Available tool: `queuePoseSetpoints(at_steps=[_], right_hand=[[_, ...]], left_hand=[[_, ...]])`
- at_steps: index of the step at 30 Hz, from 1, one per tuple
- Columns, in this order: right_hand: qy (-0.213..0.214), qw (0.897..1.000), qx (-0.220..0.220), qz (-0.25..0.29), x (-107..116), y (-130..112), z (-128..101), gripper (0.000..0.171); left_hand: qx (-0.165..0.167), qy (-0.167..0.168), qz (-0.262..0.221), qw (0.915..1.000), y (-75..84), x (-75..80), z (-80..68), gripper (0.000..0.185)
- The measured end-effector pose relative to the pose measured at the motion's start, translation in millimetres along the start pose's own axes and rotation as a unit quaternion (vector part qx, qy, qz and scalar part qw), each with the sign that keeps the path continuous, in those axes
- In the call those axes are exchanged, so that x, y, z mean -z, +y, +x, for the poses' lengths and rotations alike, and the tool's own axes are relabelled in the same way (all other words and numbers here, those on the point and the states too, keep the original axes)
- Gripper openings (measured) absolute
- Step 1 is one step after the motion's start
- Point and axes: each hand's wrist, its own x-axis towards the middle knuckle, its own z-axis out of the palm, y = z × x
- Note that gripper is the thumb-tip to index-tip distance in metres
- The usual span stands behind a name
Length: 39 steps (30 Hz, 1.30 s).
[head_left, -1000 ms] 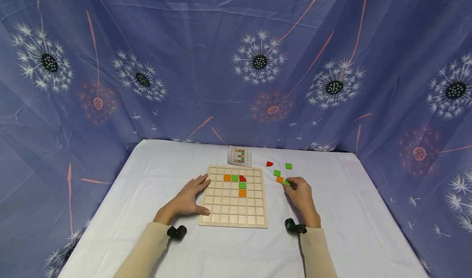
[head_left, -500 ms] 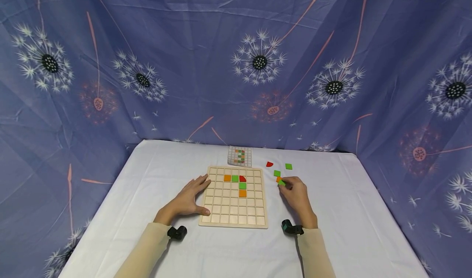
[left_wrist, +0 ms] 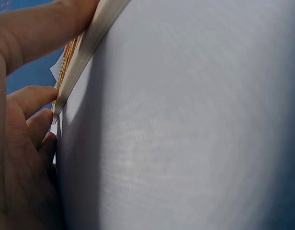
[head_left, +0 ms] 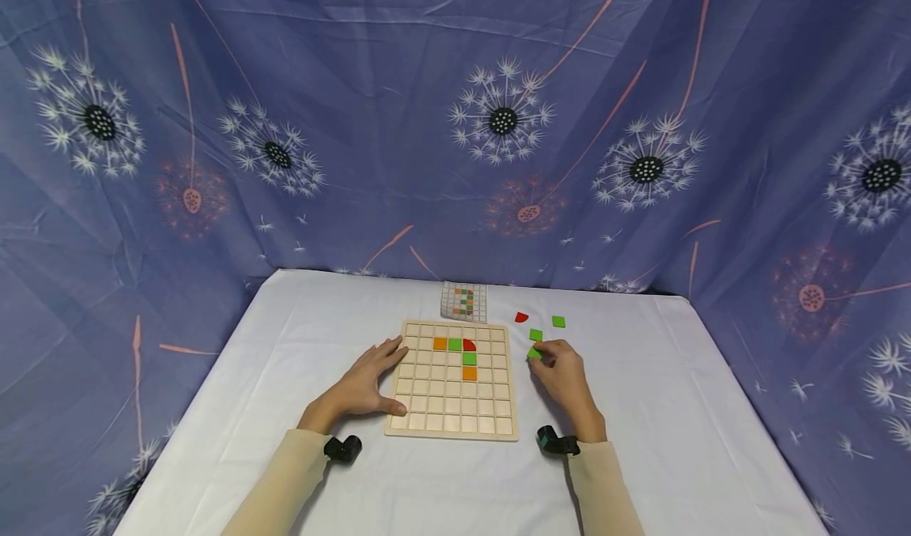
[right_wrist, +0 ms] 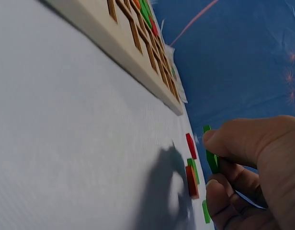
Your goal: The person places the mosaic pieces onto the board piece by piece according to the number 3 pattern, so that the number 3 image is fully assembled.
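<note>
A wooden grid board (head_left: 451, 417) lies on the table, with orange, green and red tiles set in some upper cells. My left hand (head_left: 361, 379) rests along the board's left edge, thumb and fingers spread straight; in the left wrist view the thumb and fingertips touch the board's rim (left_wrist: 85, 52). Right of the board, my right hand (head_left: 565, 374) pinches a green square tile (right_wrist: 211, 155) between thumb and fingers, raised off the cloth. Just beyond it lie an orange tile (right_wrist: 191, 182), mostly hidden in the head view, and a green tile (head_left: 536, 334).
A red quarter-round tile (head_left: 522, 317) and another green tile (head_left: 558, 322) lie farther back. Behind the board is a pattern card (head_left: 463, 302) printed with a coloured grid. White cloth covers the table, and a blue dandelion-print curtain (head_left: 398, 125) hangs behind it.
My right hand has moved left toward the board with the green tile, passing in front of the orange tile. The left hand and the tiles on the board have stayed put.
</note>
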Motion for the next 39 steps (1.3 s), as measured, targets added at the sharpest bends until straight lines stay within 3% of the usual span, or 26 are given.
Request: queuePoseSetpoints(at_steps=[32, 39], right_hand=[[-0.048, 0.998, 0.043, 0.023, -26, -41, -1, 0.025], [-0.065, 0.997, 0.033, 0.025, -32, -49, -2, 0.025]], left_hand=[[-0.006, 0.003, 0.006, 1.0, -3.1, -1.7, 1.4, 0.12], [-0.01, 0.004, 0.008, 0.9999, -3.8, -1.3, 0.7, 0.121]])
